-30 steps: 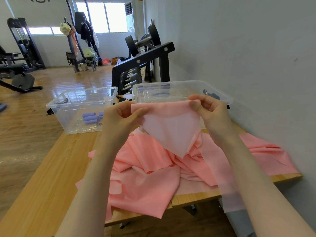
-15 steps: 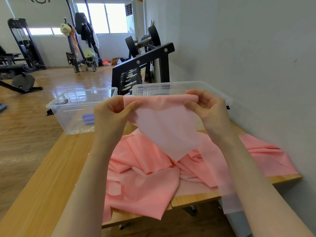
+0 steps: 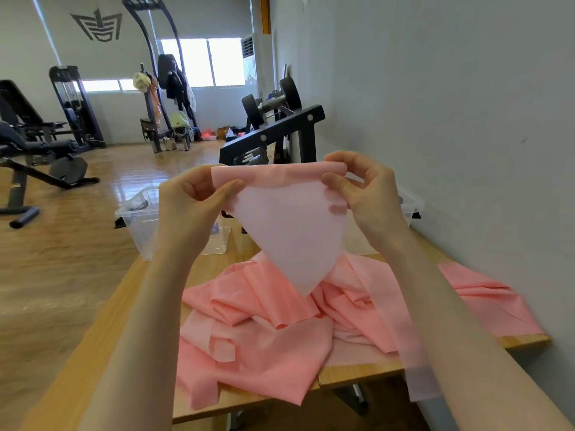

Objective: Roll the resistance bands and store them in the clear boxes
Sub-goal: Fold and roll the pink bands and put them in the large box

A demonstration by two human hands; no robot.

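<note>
I hold one end of a pink resistance band [image 3: 289, 222] raised above the table, its top edge folded over. My left hand [image 3: 193, 200] pinches the left corner and my right hand [image 3: 364, 188] pinches the right corner. The band hangs down to a point, and its tail runs over the table's front edge. More pink bands [image 3: 264, 343] lie heaped on the wooden table [image 3: 93, 353] below. Behind my hands stand two clear boxes: the left one [image 3: 137, 216] and the right one [image 3: 410, 203], both mostly hidden.
A grey wall [image 3: 451, 119] runs along the table's right side. A black dumbbell rack [image 3: 273, 135] stands behind the boxes. Gym machines [image 3: 40, 141] and a coat stand [image 3: 168, 98] are across the wooden floor at the left.
Both hands have lifted the band's folded top edge higher, in front of the boxes. The view has tilted up, showing more of the room.
</note>
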